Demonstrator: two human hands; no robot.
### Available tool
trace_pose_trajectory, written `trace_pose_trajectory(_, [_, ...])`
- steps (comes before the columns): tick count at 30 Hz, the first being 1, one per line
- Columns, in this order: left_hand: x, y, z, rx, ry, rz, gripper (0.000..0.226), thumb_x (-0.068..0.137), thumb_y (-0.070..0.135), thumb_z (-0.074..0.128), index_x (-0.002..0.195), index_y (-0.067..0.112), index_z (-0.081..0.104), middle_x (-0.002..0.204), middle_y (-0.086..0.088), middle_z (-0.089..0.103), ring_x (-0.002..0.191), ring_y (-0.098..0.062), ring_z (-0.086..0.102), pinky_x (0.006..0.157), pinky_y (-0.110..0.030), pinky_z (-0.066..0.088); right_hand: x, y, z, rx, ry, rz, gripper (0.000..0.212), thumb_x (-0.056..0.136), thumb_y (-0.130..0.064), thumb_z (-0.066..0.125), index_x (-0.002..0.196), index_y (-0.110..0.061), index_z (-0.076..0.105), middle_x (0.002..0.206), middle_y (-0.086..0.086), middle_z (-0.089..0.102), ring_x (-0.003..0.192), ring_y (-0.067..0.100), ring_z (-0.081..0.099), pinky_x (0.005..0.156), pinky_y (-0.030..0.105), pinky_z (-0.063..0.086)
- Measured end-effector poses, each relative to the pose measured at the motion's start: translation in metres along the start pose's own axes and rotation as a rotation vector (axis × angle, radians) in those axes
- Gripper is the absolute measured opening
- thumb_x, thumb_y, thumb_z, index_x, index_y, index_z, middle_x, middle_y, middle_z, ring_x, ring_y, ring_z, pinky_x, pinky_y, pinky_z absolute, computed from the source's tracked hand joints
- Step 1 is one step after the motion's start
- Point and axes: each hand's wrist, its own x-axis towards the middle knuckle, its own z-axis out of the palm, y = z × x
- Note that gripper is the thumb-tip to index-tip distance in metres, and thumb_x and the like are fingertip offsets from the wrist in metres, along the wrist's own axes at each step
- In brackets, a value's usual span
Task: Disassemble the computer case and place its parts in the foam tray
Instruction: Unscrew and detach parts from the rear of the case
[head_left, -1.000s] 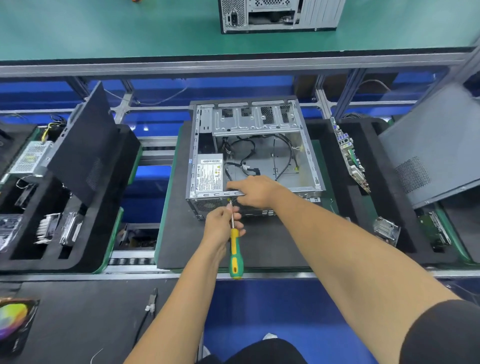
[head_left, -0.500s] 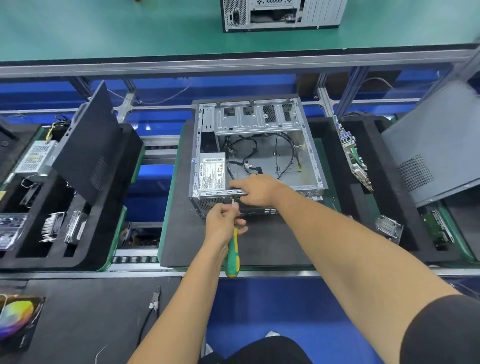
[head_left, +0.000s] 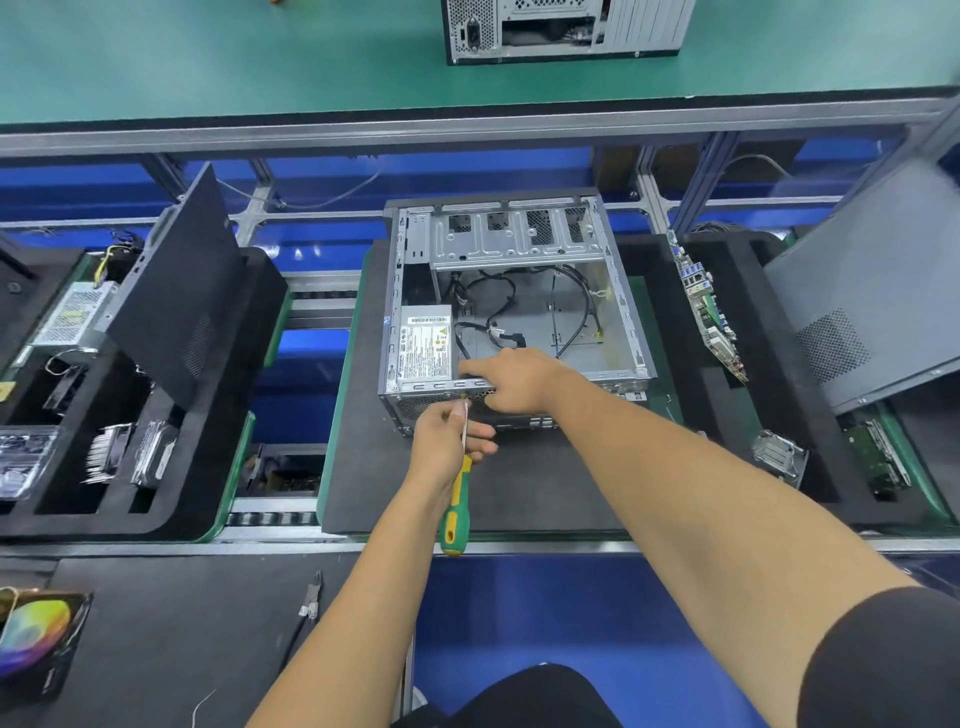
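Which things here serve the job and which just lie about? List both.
In use: computer case, screwdriver gripped by left hand, right hand on case rim, power supply, foam tray.
Lying about: pliers, colourful box, far case.

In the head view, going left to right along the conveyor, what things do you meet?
Leaning black side panel → open computer case → upright motherboard → leaning grey side panel.
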Motion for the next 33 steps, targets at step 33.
trace_pose_trajectory(33, [0.017, -0.007, -0.036, 0.178, -0.176, -0.175, 0.014, 0.107, 0.018, 0.045, 0.095, 0.015, 0.050, 0.056, 0.006, 0.042, 0.038, -0.005, 0.027, 0.033, -0.016, 0.016, 0.001, 0.000, 0.000, -0.011, -0.026, 0.012, 0.057, 0.087, -0.025, 0.052, 0.140, -0.041, 0.040, 0.068, -0.001, 0.059, 0.072, 0.023, 0.058, 0.054, 0.030, 0.028])
